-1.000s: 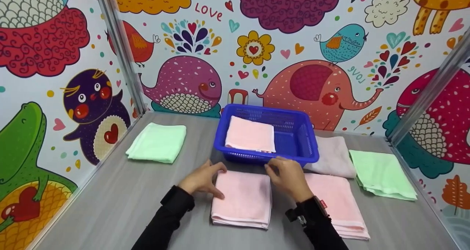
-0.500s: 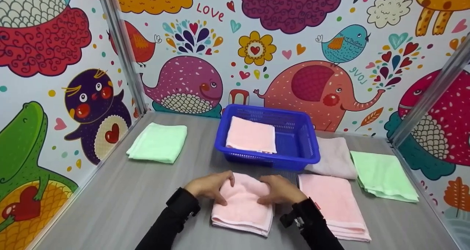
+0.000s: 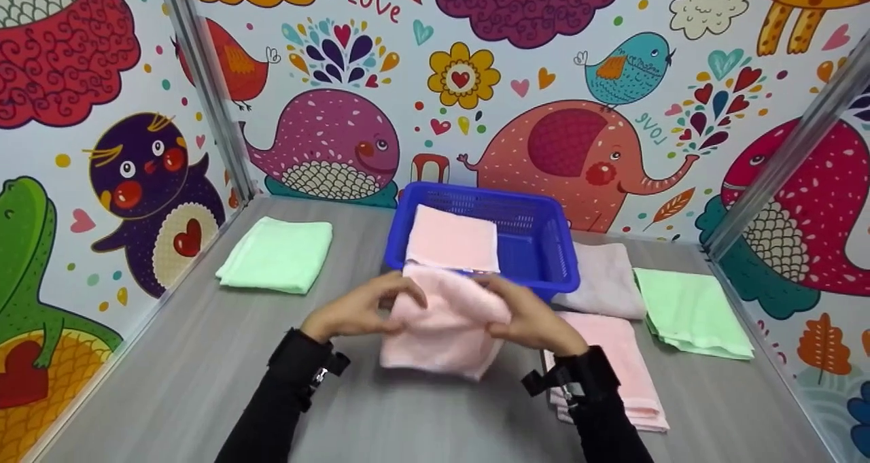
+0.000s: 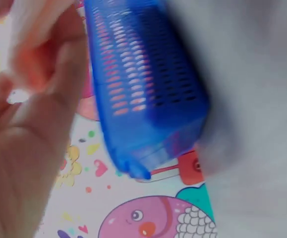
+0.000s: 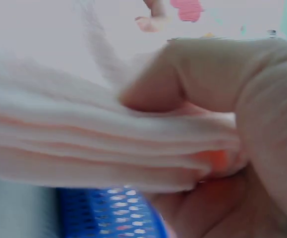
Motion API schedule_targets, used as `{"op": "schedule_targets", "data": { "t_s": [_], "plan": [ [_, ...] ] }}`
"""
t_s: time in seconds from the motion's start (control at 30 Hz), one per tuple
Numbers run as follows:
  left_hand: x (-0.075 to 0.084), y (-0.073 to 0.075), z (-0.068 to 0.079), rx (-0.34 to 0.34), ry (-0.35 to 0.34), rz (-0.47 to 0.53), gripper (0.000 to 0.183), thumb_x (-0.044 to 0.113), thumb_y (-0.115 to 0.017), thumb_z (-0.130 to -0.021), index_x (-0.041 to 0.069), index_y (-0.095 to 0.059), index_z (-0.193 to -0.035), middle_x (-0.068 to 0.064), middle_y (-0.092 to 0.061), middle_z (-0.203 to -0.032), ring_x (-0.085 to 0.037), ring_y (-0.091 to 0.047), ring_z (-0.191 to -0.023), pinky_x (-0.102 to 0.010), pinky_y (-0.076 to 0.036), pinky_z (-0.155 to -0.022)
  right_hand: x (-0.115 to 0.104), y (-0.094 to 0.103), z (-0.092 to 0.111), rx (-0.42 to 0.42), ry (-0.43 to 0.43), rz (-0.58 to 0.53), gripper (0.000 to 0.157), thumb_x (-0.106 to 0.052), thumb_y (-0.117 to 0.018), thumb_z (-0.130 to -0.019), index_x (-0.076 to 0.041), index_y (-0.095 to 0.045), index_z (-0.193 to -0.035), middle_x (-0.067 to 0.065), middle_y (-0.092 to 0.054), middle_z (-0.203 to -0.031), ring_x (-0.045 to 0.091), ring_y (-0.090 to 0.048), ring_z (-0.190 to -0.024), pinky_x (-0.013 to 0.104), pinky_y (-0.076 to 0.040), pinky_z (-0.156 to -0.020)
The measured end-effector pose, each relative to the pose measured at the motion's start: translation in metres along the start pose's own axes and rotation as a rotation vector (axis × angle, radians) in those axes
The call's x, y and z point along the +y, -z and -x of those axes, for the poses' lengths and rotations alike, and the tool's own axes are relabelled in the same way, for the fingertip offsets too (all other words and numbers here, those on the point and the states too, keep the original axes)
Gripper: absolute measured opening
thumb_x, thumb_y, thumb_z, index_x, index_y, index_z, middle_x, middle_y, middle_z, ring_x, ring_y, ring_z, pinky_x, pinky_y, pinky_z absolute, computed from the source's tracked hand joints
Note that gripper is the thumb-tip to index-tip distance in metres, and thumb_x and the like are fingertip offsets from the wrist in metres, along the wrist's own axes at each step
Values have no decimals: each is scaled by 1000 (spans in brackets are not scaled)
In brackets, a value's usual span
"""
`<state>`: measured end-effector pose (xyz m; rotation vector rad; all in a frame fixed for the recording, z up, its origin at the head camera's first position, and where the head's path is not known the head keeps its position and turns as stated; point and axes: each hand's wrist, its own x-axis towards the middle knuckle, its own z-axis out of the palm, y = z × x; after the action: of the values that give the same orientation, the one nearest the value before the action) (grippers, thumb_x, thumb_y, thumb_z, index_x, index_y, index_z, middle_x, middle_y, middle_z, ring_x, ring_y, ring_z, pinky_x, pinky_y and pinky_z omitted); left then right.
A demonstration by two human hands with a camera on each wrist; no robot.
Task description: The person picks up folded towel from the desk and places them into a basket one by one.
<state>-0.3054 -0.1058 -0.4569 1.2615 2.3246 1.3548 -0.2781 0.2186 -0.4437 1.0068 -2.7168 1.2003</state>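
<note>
A folded pink towel (image 3: pixel 442 334) is held up off the table between both hands, just in front of the blue basket (image 3: pixel 564 279). My left hand (image 3: pixel 363 308) grips its left edge, and my right hand (image 3: pixel 533 313) pinches the right edge. In the right wrist view the towel's stacked layers (image 5: pixel 108 144) lie between thumb and fingers. The left wrist view is blurred; it shows the left hand (image 4: pixel 29 134) on the cloth beside the basket's perforated side (image 4: pixel 148 94). Inside the basket, on its left, lies another folded pink towel (image 3: pixel 452 240).
A green towel (image 3: pixel 279 255) lies at the left of the grey table (image 3: pixel 204 368). On the right are a greyish-pink towel (image 3: pixel 608 279), a pink towel (image 3: pixel 629 374) partly behind the right wrist, and another green towel (image 3: pixel 693 313). Cartoon-printed walls enclose the back and sides.
One second ago the towel lay flat on the table with the hands at its sides. Both hands took hold of it, then lifted it and brought it forward to the basket's front.
</note>
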Motion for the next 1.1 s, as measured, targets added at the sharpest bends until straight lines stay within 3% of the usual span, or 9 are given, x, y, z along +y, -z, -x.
{"op": "schedule_targets", "data": {
  "t_s": [0.1,0.27,0.43,0.53,0.6,0.7,0.87,0.97,1.1],
  "plan": [
    [3,7,-7,182,-64,73,24,5,-76,-88,13,-73,-111,-10,-61,-118,-22,-56,-111,-40,-52,-100,-1,9,-5,240,19,-53,70,4,-78,-80,-16,-52,-142,9,-69,-115,19,-67,-97,33,-58,-83],
    [3,5,-29,484,-81,43,18,-5,-72,-89,10,-82,-92,-10,-70,-111,-22,-62,-109,-32,-53,-97,2,10,-20,594,71,-153,36,14,-75,-83,3,-60,-113,15,-64,-103,12,-64,-88,19,-57,-74],
    [0,2,-51,594,-109,-38,24,-2,-66,-96,10,-81,-111,-9,-72,-114,-25,-65,-108,-28,-51,-92,10,7,-38,751,120,-150,18,23,-69,-79,7,-70,-87,21,-64,-93,10,-58,-88,12,-50,-71],
    [-3,1,-60,593,-124,-82,32,-3,-64,-95,6,-75,-125,-14,-65,-127,-29,-61,-118,-35,-49,-98,16,8,-46,764,102,-132,18,20,-67,-84,5,-76,-88,20,-63,-92,9,-55,-86,12,-46,-70],
    [-6,0,-65,583,-121,-117,41,-3,-66,-91,2,-69,-132,-19,-59,-136,-34,-56,-127,-44,-46,-106,19,11,-50,719,95,-150,23,15,-68,-87,5,-78,-105,21,-59,-97,11,-53,-89,12,-46,-73],
    [-12,0,-74,571,-110,-155,52,0,-67,-88,-4,-61,-140,-27,-49,-146,-43,-47,-138,-56,-38,-116,27,14,-54,637,135,-155,51,8,-72,-88,5,-62,-138,27,-53,-120,20,-54,-110,14,-47,-91],
    [-28,-5,-90,640,-85,-251,56,1,-67,-93,-12,-51,-145,-31,-39,-155,-47,-40,-145,-57,-37,-118,49,7,-65,666,224,26,78,6,-70,-85,0,-41,-156,36,-22,-162,50,-28,-150,47,-32,-124],
    [-41,-11,-95,727,-33,-346,44,-2,-66,-95,-4,-62,-138,-26,-43,-154,-41,-54,-134,-49,-50,-106,52,-3,-70,701,83,122,73,2,-70,-87,-7,-46,-156,34,-14,-167,53,-26,-151,61,-35,-119],
    [-51,-17,-97,825,20,-449,20,-6,-64,-95,3,-75,-109,-19,-56,-136,-32,-68,-100,-44,-58,-81,44,-10,-70,591,-110,113,57,-9,-77,-89,-5,-60,-144,30,-32,-163,48,-62,-125,57,-54,-101]
  ]
}}
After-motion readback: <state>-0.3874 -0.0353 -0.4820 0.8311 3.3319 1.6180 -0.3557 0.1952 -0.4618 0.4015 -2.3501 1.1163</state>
